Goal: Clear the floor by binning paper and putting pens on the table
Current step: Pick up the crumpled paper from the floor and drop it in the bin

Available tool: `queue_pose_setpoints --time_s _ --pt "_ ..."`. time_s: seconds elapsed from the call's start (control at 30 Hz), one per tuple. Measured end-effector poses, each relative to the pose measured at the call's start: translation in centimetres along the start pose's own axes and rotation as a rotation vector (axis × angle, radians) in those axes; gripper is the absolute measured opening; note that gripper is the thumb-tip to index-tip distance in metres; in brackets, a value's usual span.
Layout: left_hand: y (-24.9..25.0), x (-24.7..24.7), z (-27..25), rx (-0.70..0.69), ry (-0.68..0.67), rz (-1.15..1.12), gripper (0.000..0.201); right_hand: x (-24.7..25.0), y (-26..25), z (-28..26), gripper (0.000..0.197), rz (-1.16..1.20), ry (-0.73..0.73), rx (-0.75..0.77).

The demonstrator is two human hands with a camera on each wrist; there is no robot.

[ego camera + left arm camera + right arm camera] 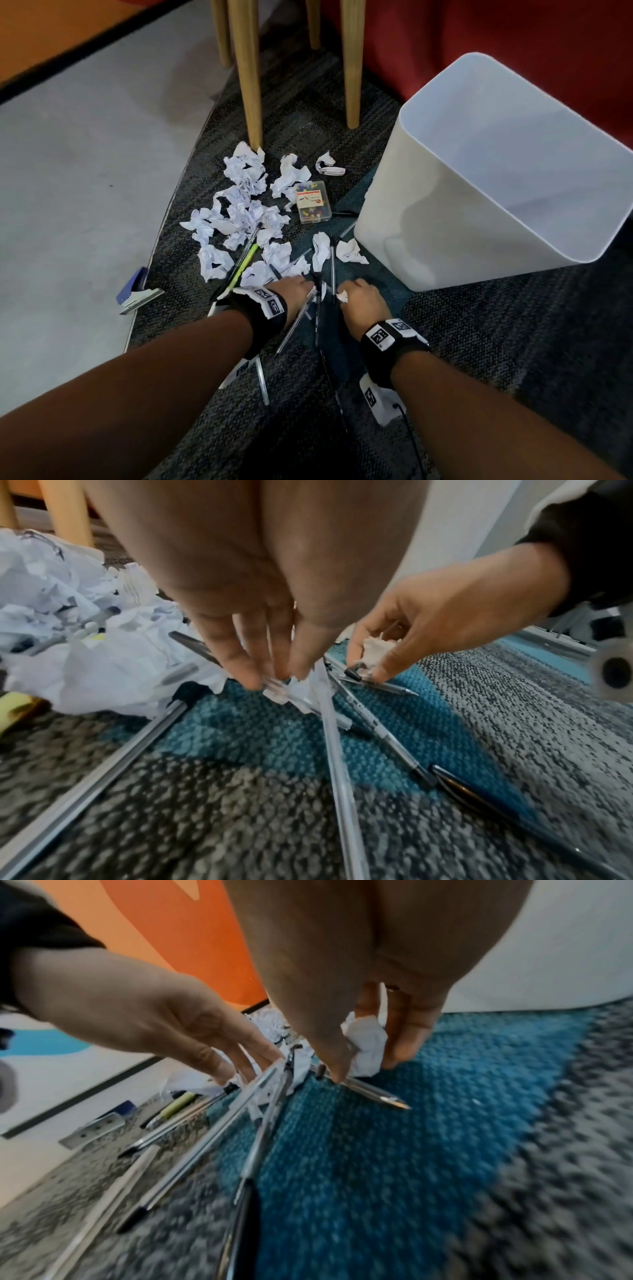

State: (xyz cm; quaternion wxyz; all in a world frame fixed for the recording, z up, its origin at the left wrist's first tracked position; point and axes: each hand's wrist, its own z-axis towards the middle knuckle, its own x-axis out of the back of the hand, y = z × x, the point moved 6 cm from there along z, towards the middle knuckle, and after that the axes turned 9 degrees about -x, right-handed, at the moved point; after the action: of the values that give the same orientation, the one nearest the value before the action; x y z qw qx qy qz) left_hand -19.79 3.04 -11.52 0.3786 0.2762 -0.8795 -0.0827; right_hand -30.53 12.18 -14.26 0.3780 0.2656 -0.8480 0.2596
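Observation:
On the carpet my left hand pinches the upper ends of two or three clear pens, whose far ends trail on the floor; a paper scrap lies at its fingertips. Just to its right, my right hand grips a small crumpled paper ball, and its thumb tip touches another pen lying flat. More pens lie around my wrists. A heap of crumpled paper spreads beyond the hands. The white bin stands tilted on the right.
Wooden table legs rise behind the paper heap. A clear box of push pins lies beside the bin, a yellow highlighter among the papers, and a blue stapler at the carpet's left edge. Red upholstery backs the bin.

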Motion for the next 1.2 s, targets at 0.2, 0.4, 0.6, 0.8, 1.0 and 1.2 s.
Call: queue_pose_setpoints --time_s 0.2,0.4,0.6,0.8,1.0,1.2 --pt "0.1 -0.5 0.3 -0.005 -0.023 0.023 0.090 0.6 0.5 -2.0 0.024 0.168 0.013 -0.018" --pt "0.7 -0.2 0.8 0.008 0.047 0.079 0.060 1.9 -0.4 -3.8 0.027 0.306 0.018 -0.030" --pt "1.1 -0.1 1.6 0.100 0.115 0.019 0.046 2.2 -0.7 -4.8 0.029 0.424 0.051 -0.040" --pt "1.2 0.0 2.0 0.113 0.099 0.072 0.052 1.3 1.0 -6.0 0.031 0.522 0.109 -0.088" --pt "0.7 1.2 1.5 0.089 0.108 -0.045 0.036 1.5 2.1 -5.9 0.021 0.550 0.156 -0.133" --pt "0.1 3.7 -0.2 0.129 0.171 -0.266 0.015 1.9 1.9 -6.3 0.020 0.568 0.147 -0.133"
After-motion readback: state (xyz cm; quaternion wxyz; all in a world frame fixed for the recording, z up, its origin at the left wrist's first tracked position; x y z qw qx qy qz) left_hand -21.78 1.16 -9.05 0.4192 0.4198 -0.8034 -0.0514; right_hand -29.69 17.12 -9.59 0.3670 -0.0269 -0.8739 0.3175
